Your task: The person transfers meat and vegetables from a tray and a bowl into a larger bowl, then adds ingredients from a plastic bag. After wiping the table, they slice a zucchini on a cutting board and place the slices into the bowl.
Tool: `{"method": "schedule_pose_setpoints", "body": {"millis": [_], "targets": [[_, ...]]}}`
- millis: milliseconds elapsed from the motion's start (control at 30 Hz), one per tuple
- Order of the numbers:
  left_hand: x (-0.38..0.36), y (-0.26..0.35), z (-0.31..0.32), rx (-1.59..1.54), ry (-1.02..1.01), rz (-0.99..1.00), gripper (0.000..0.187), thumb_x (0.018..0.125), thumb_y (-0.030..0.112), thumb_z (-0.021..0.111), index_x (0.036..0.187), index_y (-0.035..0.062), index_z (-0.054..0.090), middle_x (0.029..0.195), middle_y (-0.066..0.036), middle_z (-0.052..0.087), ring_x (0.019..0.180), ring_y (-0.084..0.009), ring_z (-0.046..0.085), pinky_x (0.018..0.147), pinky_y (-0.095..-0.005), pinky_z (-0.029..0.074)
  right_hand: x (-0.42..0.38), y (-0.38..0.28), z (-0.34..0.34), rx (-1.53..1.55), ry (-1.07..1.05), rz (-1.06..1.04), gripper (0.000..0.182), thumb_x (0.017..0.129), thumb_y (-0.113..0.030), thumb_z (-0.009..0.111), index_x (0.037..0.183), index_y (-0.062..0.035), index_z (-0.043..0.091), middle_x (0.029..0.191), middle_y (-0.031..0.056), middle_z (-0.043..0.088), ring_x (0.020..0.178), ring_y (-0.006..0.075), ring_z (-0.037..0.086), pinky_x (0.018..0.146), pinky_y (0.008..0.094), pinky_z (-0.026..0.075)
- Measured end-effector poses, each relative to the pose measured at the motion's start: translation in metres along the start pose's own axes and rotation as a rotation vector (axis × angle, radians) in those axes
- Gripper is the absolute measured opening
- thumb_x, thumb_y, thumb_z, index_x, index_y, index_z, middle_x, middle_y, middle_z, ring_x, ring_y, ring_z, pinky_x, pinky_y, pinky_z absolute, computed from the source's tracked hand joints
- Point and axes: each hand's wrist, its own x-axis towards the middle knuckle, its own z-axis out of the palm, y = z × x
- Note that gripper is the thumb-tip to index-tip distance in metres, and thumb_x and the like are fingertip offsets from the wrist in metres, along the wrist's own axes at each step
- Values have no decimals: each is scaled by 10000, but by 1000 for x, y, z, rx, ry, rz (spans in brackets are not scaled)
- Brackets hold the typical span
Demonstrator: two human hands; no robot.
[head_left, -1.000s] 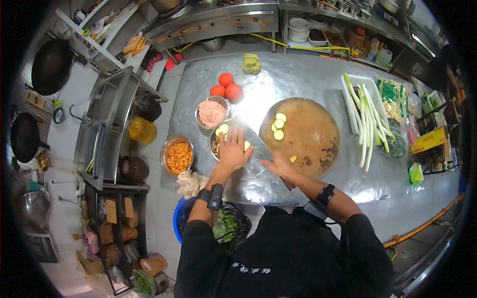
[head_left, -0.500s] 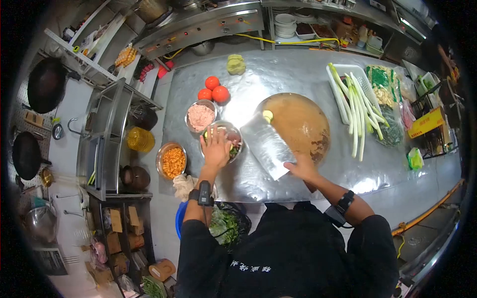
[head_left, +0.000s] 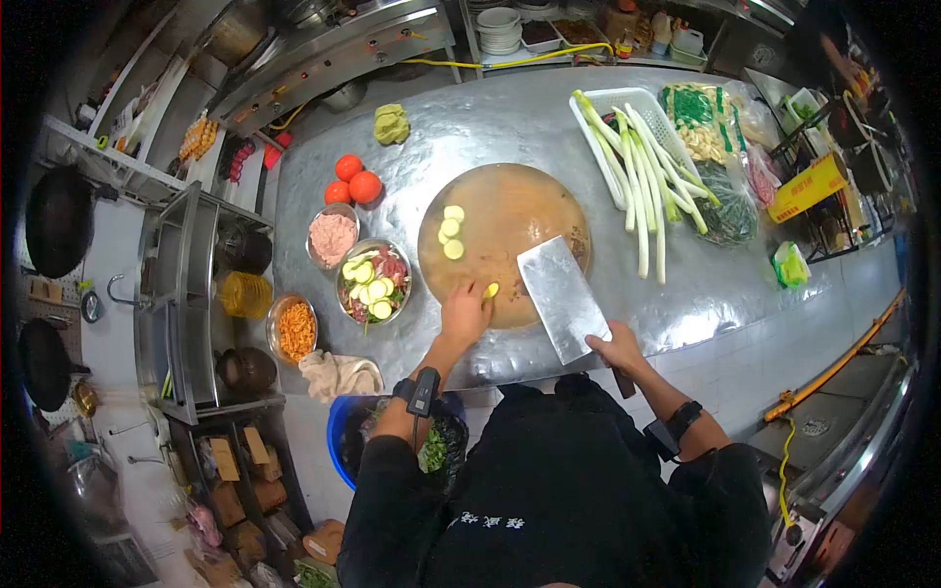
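Note:
My right hand point(head_left: 615, 350) grips the handle of a wide cleaver point(head_left: 564, 299), its blade over the lower right edge of the round wooden board point(head_left: 510, 216). At the board's lower edge my left hand point(head_left: 468, 312) is closed, its fingertips on a small yellow-green piece point(head_left: 491, 290). Several pale green slices point(head_left: 452, 227) lie on the left part of the board. To the left of it stands a metal bowl with zucchini slices point(head_left: 372, 289) on top of meat and greens.
Bowls of minced meat point(head_left: 332, 237) and orange shreds point(head_left: 295, 329), tomatoes point(head_left: 358, 182) and a cloth point(head_left: 338, 374) are at the left. A white basket point(head_left: 618, 108) with leeks point(head_left: 642, 191) stands at the right. A blue tub point(head_left: 336, 446) is below the table edge.
My left hand has moved from the bowl to the board's lower edge. The view has shifted; slices now show on top in the bowl and on the board, and the cleaver has turned.

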Motion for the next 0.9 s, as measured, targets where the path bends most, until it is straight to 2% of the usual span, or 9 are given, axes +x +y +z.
{"method": "schedule_pose_setpoints", "body": {"millis": [33, 167, 200, 300, 333, 433, 467, 667, 900], "targets": [[1, 0, 1, -14, 8, -7, 179, 761, 129, 644, 922, 52, 630, 917, -138, 567, 909, -332, 552, 743, -431, 473, -1, 3, 1, 12, -2, -12, 330, 765, -238, 688, 920, 46, 621, 605, 85, 598, 450, 163, 559, 431, 308, 451], [5, 1, 0, 10, 63, 93, 146, 761, 53, 613, 901, 68, 649, 907, -130, 566, 873, -321, 553, 744, -416, 471, 0, 14, -3, -73, -75, -115, 383, 814, -217, 648, 1086, 32, 543, 694, 105, 627, 486, 167, 608, 449, 307, 488], [5, 2, 0, 2, 70, 95, 147, 760, 38, 605, 896, 69, 652, 900, -129, 567, 864, -320, 552, 744, -412, 470, 0, 13, -6, -88, -133, -107, 400, 849, -189, 607, 1159, 20, 463, 734, 127, 633, 491, 177, 621, 458, 318, 505], [0, 1, 7, -45, 121, 117, 159, 762, 15, 592, 901, 62, 652, 886, -129, 574, 845, -326, 551, 743, -410, 466, -15, -26, -20, 14, -243, -28, 376, 870, -162, 575, 1166, 11, 421, 731, 133, 624, 496, 174, 626, 450, 310, 504], [-3, 0, 9, -67, 142, 128, 162, 763, 11, 589, 907, 58, 650, 882, -129, 577, 841, -329, 551, 743, -410, 464, -24, -54, -27, -136, -269, -46, 304, 876, -139, 545, 1111, -4, 405, 721, 190, 612, 525, 281, 632, 482, 402, 502], [-6, 3, 9, -72, 237, 184, 135, 779, 21, 590, 904, 40, 639, 883, -135, 585, 840, -338, 548, 736, -409, 464, -24, -64, -27, -603, -61, -539, 244, 864, -139, 545, 1027, -10, 416, 696, 248, 590, 588, 414, 600, 546, 507, 471], [-7, 3, 9, -86, 243, 181, 133, 783, 23, 592, 908, 36, 635, 894, -136, 586, 842, -340, 547, 738, -410, 463, -28, -79, -25, -594, -66, -500, 224, 839, -131, 556, 962, -15, 409, 680, 274, 573, 636, 489, 553, 604, 567, 432], [-11, 3, 11, -167, 259, 141, 148, 791, 22, 607, 938, 32, 620, 942, -141, 582, 870, -339, 531, 759, -411, 452, -37, -95, -12, -822, -123, -538, 208, 848, -116, 548, 955, -15, 400, 637, 239, 571, 650, 467, 565, 593, 559, 426], [-13, 0, 13, -211, 226, 155, 178, 766, 12, 617, 943, 30, 609, 931, -132, 576, 886, -343, 513, 778, -409, 441, -42, -118, -16, -855, -187, -532, 221, 843, -105, 539, 971, -9, 386, 614, 239, 565, 624, 464, 565, 579, 565, 432]]}}
